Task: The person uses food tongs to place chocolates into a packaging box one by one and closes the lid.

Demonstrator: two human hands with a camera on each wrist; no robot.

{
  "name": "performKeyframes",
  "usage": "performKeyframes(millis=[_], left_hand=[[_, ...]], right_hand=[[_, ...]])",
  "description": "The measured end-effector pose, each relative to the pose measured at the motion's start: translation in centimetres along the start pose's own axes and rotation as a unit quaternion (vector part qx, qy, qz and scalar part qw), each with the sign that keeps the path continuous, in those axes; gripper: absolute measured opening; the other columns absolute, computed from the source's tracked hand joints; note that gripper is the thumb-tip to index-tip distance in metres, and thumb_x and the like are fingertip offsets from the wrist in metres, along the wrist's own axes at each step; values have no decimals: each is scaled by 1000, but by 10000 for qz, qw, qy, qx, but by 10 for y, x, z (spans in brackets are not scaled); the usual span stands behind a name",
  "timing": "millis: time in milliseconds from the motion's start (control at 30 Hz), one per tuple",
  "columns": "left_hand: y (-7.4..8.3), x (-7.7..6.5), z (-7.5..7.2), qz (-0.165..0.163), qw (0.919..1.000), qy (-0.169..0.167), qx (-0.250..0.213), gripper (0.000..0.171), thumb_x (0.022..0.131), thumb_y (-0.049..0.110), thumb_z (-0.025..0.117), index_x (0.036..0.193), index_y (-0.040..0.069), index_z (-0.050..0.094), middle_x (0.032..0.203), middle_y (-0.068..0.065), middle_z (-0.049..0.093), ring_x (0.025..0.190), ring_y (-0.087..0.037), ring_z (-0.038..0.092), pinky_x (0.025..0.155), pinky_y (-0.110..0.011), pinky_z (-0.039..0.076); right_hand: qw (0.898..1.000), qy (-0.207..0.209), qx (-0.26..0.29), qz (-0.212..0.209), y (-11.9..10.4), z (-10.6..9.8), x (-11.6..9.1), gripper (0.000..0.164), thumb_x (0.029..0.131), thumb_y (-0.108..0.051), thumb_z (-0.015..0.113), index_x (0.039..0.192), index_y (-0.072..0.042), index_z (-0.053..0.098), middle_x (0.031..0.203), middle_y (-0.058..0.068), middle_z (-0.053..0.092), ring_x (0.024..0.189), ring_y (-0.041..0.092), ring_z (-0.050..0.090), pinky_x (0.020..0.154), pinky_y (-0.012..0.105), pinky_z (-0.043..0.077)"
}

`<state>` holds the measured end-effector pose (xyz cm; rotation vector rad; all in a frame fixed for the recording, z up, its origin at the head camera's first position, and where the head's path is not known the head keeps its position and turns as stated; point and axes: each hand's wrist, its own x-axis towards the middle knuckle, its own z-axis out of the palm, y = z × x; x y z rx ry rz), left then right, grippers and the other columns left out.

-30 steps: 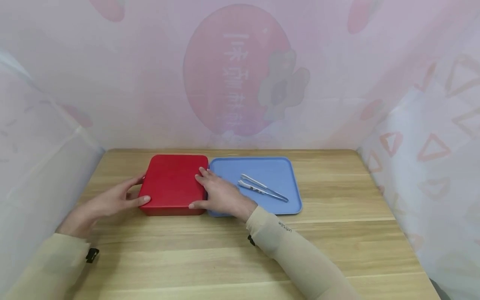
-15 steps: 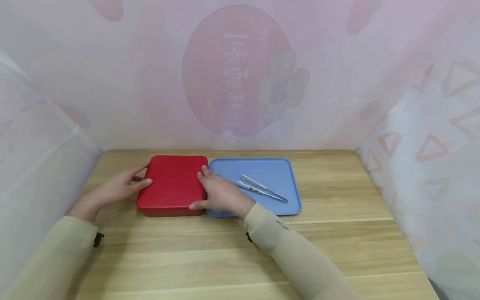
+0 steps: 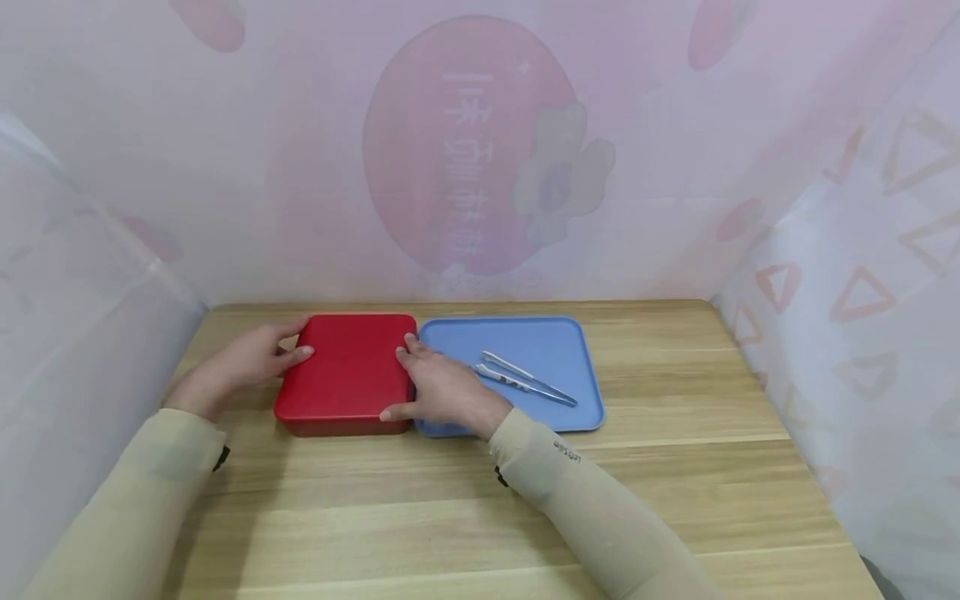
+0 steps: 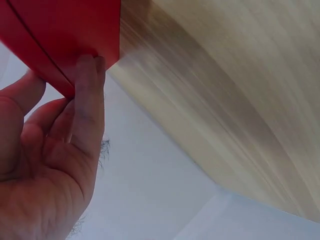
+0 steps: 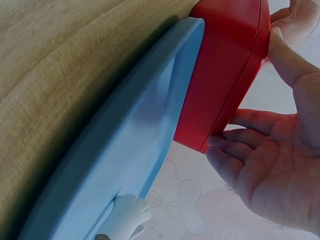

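A red lidded box [image 3: 348,367] rests on the table, a thin seam running round its side below the lid [image 5: 256,50]. My left hand [image 3: 243,362] grips its far left corner, thumb on the lid's left edge. Along the box's side lie the fingers of that hand [image 4: 60,145] in the left wrist view, reaching past the seam. At the right edge, my right hand [image 3: 450,387] holds the lid, fingertips over the rim and thumb by the front corner. The right wrist view shows this hand's fingertips [image 5: 214,141] at the seam.
A blue tray [image 3: 525,333] stands right beside the box, under my right hand. On it lie metal tongs [image 3: 536,386] with white ends. The wooden table [image 3: 420,517] is bounded by printed fabric walls [image 3: 660,208] at the back and sides.
My left hand has slid along the box's left side from near the front corner to the far corner. My right hand, the box, the tray and the tongs have hardly moved.
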<state>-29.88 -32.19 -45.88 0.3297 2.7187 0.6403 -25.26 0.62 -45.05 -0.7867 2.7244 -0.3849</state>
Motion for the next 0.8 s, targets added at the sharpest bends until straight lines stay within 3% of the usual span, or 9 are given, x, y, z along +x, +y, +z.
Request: performKeyframes(millis=[200,367,567,700,800], left_hand=[[2,1,0,-45,9999,13,133,79,104,33,67,165,-2,28,148,-34,57,113,-36,71,97,-53,61],[4,-1,-2,-61,9997,10,217,78,105,30,66,164,-4,29,153,-37,51,127,-49,64,104,-62,57],[8,0,-2,-181,9996,-62,198,79,106,32,64,165,-3,26,157,-36,47,128,-48,65,106,-62,57],[9,0,-1,-147,9995,-26,281,80,106,34,63,165,-3,25,156,-36,48,131,-51,63,107,-64,55],[10,-1,1,-145,9991,56,388,76,108,37,60,166,-1,26,154,-36,50,134,-53,59,110,-67,52]], right_hand=[[9998,-112,166,-27,9,-3,7,99,88,-69,73,166,-22,35,179,2,23,164,24,32,119,40,53],[9998,-99,110,-140,17,-8,25,90,96,-65,66,167,-19,33,179,2,24,162,24,35,119,42,53],[9993,-242,283,-2,27,-16,46,91,95,-62,69,167,-23,32,178,-4,25,161,24,37,119,42,53],[9981,-301,523,-135,39,-24,46,83,97,-56,69,165,-20,38,175,-2,34,161,22,38,127,41,45],[9988,42,493,-24,54,-29,37,76,101,-56,65,164,-20,41,172,-1,39,159,22,41,127,42,44]])
